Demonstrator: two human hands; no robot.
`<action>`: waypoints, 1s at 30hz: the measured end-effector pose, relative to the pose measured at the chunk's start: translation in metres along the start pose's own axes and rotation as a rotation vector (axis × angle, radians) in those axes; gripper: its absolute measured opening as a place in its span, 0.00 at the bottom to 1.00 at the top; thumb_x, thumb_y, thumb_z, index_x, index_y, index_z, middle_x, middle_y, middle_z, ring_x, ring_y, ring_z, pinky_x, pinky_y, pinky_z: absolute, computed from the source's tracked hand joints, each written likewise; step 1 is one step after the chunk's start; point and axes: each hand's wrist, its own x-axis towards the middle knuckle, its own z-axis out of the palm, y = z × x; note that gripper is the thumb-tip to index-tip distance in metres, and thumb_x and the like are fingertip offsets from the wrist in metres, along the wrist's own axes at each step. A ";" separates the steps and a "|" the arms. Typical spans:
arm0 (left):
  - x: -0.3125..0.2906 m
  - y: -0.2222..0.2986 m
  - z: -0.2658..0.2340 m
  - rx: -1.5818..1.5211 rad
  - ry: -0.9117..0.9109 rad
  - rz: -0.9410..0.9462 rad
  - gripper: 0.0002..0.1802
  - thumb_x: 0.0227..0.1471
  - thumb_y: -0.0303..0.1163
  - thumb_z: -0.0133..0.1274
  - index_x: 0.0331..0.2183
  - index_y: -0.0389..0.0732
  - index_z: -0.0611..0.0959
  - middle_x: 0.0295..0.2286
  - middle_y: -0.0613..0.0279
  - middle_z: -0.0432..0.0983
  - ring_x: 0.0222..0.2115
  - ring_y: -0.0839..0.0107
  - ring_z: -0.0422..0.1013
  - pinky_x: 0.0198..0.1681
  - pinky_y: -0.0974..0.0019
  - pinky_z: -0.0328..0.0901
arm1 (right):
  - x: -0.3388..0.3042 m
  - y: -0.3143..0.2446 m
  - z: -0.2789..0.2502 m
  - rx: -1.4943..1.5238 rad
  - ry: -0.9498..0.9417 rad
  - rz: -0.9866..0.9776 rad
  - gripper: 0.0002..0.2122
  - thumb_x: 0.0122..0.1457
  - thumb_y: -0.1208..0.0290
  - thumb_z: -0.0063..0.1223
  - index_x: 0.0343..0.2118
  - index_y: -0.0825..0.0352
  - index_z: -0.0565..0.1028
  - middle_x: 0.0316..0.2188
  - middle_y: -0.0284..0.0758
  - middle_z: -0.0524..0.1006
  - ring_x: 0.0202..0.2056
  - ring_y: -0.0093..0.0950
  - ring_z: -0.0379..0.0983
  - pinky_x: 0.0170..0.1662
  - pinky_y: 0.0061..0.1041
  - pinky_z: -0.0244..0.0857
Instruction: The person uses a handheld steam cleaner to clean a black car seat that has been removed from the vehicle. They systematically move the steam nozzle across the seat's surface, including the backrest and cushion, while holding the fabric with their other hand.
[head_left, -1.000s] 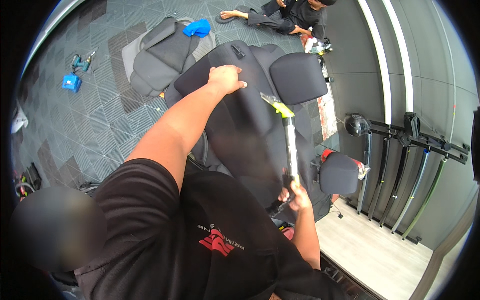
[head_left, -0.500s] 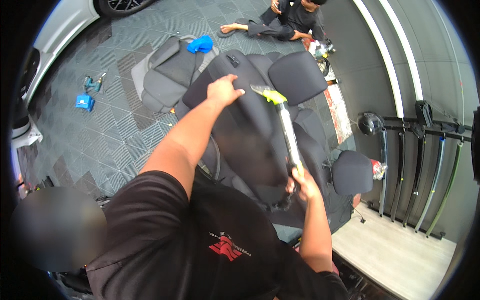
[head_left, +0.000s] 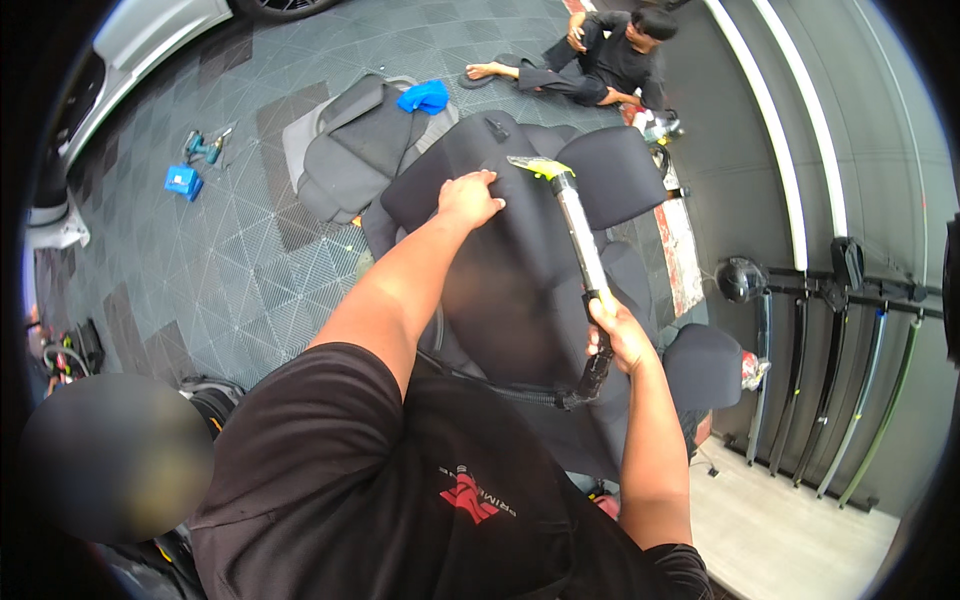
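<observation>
Nozzle wand (head_left: 579, 232) over a dark fabric seat (head_left: 505, 315), right hand (head_left: 620, 335) at the grip, left hand (head_left: 470, 203) on the upholstery.
The wand lies above the seat's right portion, beside the headrest (head_left: 610, 180); its long axis runs from the grip, near the wearer, away and slightly leftward to the yellow-green nozzle head (head_left: 545, 168), whose flared lip points left. The right hand is closed round the grip, where the ribbed hose (head_left: 530, 397) joins; the left, holding nothing, rests palm down with fingers extended. Whether the lip touches the fabric cannot be told. Good practice, by judgement: keep the lip flat across its full width, stroke slowly and evenly, hold the cover taut with the left hand, and keep the hose slack.
</observation>
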 end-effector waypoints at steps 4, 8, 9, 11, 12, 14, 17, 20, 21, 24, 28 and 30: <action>0.008 -0.007 0.018 0.007 -0.023 0.034 0.44 0.57 0.52 0.65 0.70 0.50 0.72 0.72 0.66 0.63 0.71 0.68 0.62 0.71 0.53 0.61 | 0.028 -0.012 0.006 -0.256 0.000 -0.022 0.24 0.69 0.55 0.65 0.61 0.61 0.71 0.30 0.24 0.69 0.24 0.19 0.67 0.29 0.25 0.72; 0.013 -0.008 0.007 0.018 -0.040 0.084 0.44 0.56 0.51 0.66 0.70 0.47 0.73 0.71 0.63 0.65 0.70 0.67 0.63 0.72 0.59 0.61 | 0.033 -0.033 0.035 -0.253 0.060 -0.005 0.24 0.69 0.55 0.65 0.60 0.64 0.71 0.31 0.27 0.70 0.24 0.18 0.66 0.28 0.25 0.71; 0.014 -0.010 0.002 0.015 -0.059 0.097 0.44 0.56 0.51 0.66 0.70 0.47 0.74 0.71 0.63 0.66 0.70 0.66 0.63 0.72 0.59 0.61 | 0.031 -0.029 0.026 -0.244 0.046 -0.004 0.24 0.69 0.55 0.65 0.60 0.64 0.72 0.30 0.27 0.70 0.23 0.19 0.67 0.28 0.26 0.72; 0.012 -0.019 0.000 -0.013 -0.071 0.111 0.44 0.56 0.50 0.66 0.69 0.47 0.74 0.71 0.62 0.66 0.70 0.66 0.64 0.72 0.59 0.62 | 0.014 -0.033 0.023 -0.295 0.049 0.009 0.24 0.69 0.55 0.65 0.59 0.64 0.72 0.29 0.27 0.70 0.23 0.20 0.68 0.28 0.26 0.72; 0.011 -0.022 0.000 -0.029 -0.082 0.124 0.43 0.55 0.49 0.66 0.69 0.47 0.75 0.71 0.62 0.66 0.70 0.65 0.64 0.72 0.59 0.62 | 0.005 -0.034 0.023 -0.318 0.057 0.019 0.24 0.69 0.55 0.65 0.59 0.64 0.72 0.28 0.27 0.70 0.23 0.20 0.69 0.28 0.26 0.72; 0.014 -0.027 0.001 -0.034 -0.096 0.145 0.43 0.56 0.48 0.65 0.70 0.49 0.74 0.71 0.64 0.65 0.70 0.65 0.64 0.71 0.57 0.63 | 0.002 -0.042 0.023 -0.427 0.073 0.007 0.23 0.68 0.55 0.66 0.57 0.64 0.73 0.27 0.27 0.71 0.22 0.21 0.70 0.28 0.27 0.71; 0.015 -0.030 0.004 -0.011 -0.135 0.169 0.42 0.58 0.46 0.62 0.71 0.52 0.71 0.73 0.68 0.63 0.71 0.67 0.62 0.71 0.56 0.63 | 0.014 -0.052 0.028 -0.573 0.070 -0.011 0.22 0.68 0.55 0.65 0.55 0.64 0.73 0.27 0.27 0.72 0.21 0.21 0.70 0.28 0.27 0.70; 0.022 -0.034 0.011 -0.048 -0.146 0.191 0.42 0.59 0.45 0.61 0.72 0.51 0.70 0.73 0.68 0.62 0.71 0.67 0.61 0.71 0.57 0.62 | 0.016 -0.059 0.046 -0.521 0.115 0.065 0.21 0.68 0.56 0.66 0.54 0.64 0.73 0.27 0.28 0.71 0.21 0.20 0.70 0.28 0.26 0.71; 0.021 -0.036 0.007 -0.054 -0.148 0.214 0.43 0.60 0.44 0.59 0.73 0.50 0.68 0.73 0.67 0.61 0.72 0.67 0.61 0.72 0.58 0.61 | 0.009 -0.065 0.051 -0.494 0.097 0.060 0.23 0.68 0.56 0.66 0.58 0.64 0.73 0.27 0.28 0.72 0.21 0.20 0.69 0.28 0.26 0.71; 0.017 -0.045 0.004 -0.105 -0.142 0.237 0.43 0.57 0.42 0.61 0.71 0.45 0.70 0.72 0.58 0.63 0.71 0.64 0.63 0.73 0.60 0.59 | -0.013 -0.066 0.050 -0.513 0.103 0.083 0.27 0.68 0.57 0.66 0.63 0.64 0.71 0.28 0.28 0.73 0.21 0.20 0.69 0.28 0.26 0.71; 0.020 -0.050 0.013 -0.128 -0.123 0.270 0.44 0.56 0.42 0.61 0.71 0.44 0.71 0.72 0.57 0.64 0.71 0.61 0.62 0.72 0.59 0.61 | -0.009 -0.073 0.070 -0.692 0.153 0.101 0.33 0.66 0.55 0.68 0.69 0.64 0.68 0.29 0.30 0.75 0.21 0.21 0.70 0.27 0.27 0.70; 0.026 -0.054 0.013 -0.118 -0.116 0.299 0.43 0.56 0.42 0.60 0.70 0.44 0.71 0.70 0.54 0.66 0.70 0.60 0.64 0.71 0.59 0.62 | 0.002 -0.077 0.089 -0.730 0.175 0.108 0.34 0.65 0.55 0.69 0.69 0.64 0.68 0.30 0.31 0.76 0.22 0.21 0.70 0.28 0.27 0.70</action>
